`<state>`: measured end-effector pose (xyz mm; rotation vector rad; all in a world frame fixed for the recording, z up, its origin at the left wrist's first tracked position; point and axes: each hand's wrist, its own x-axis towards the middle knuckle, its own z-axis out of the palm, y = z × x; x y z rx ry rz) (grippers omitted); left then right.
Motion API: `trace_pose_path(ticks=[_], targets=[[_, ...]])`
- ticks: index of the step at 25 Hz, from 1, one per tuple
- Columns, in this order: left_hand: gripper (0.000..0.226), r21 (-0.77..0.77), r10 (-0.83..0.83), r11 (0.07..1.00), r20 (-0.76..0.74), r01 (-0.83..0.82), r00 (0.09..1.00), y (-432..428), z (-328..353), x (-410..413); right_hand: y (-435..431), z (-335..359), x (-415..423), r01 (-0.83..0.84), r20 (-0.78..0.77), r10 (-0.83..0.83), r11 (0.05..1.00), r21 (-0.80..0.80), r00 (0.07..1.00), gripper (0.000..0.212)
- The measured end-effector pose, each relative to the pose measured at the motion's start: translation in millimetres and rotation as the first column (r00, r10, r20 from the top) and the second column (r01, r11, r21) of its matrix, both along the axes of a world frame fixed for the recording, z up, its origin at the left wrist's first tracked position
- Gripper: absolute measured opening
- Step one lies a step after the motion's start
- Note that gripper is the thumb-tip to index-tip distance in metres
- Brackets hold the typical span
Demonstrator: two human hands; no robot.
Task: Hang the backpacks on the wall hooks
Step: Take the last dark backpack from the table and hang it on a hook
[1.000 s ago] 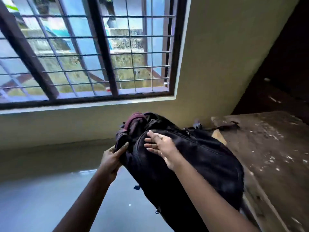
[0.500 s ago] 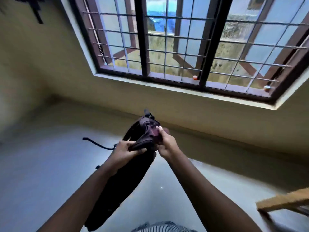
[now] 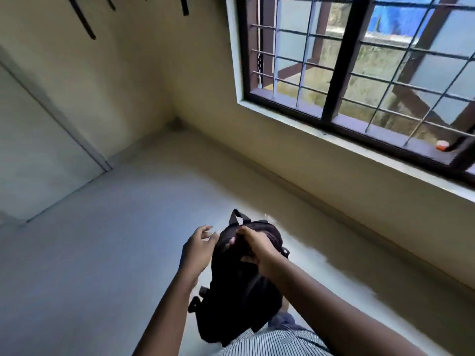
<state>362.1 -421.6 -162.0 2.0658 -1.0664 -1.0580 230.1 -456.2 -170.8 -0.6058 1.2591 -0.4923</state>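
Note:
A black backpack (image 3: 239, 291) hangs in front of my body, low in the middle of the view, its short top loop sticking up. My right hand (image 3: 253, 246) grips the bag's top, fingers curled over the fabric. My left hand (image 3: 199, 249) is at the bag's left side with fingers spread and relaxed, barely touching it. Dark straps (image 3: 84, 19) dangle down the cream wall at the top left; what they hang from is out of frame.
A barred window (image 3: 359, 73) with a dark frame fills the right wall, and a small orange thing (image 3: 442, 145) lies on its sill. A pale door (image 3: 38, 155) stands at the left. Grey floor (image 3: 115, 240) stretches to the room's corner.
The view has swung left toward the corner and the wall with the dangling straps. My left hand has let go of the bag's top and opened; my right hand keeps its hold.

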Motion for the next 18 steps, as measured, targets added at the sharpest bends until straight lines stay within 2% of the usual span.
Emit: trace_pose_path(ticks=[3,6,9,12,14,16,18], targets=[[0.050,0.112,-0.036,0.993,0.057,0.029,0.998,-65,1,-5,-52,14,-6,-0.209,-0.107,0.201,0.975,-0.073,0.974,0.025],[0.060,0.357,-0.165,0.922,0.021,0.146,0.986,-149,4,2,-111,17,-3,-0.345,-0.205,0.314,0.929,-0.136,0.927,0.030],[0.063,0.456,-0.134,0.882,-0.004,0.122,0.991,-205,-1,23,-168,22,15,-0.409,-0.221,0.368,0.895,-0.178,0.903,0.052],[0.067,0.366,0.037,0.931,-0.048,-0.017,0.998,-247,-11,48,-219,34,39,-0.411,-0.191,0.375,0.886,-0.214,0.907,0.036],[0.048,0.220,0.124,0.971,-0.106,-0.098,0.987,-287,-12,72,-258,44,60,-0.437,-0.145,0.414,0.867,-0.238,0.899,0.026],[0.032,0.104,0.167,0.982,-0.123,-0.154,0.978,-324,-7,94,-292,54,81,-0.450,-0.108,0.438,0.850,-0.274,0.892,0.025],[0.037,-0.040,0.225,0.972,-0.109,-0.231,0.968,-360,-1,124,-335,60,111,-0.428,-0.077,0.427,0.846,-0.317,0.901,0.028]])
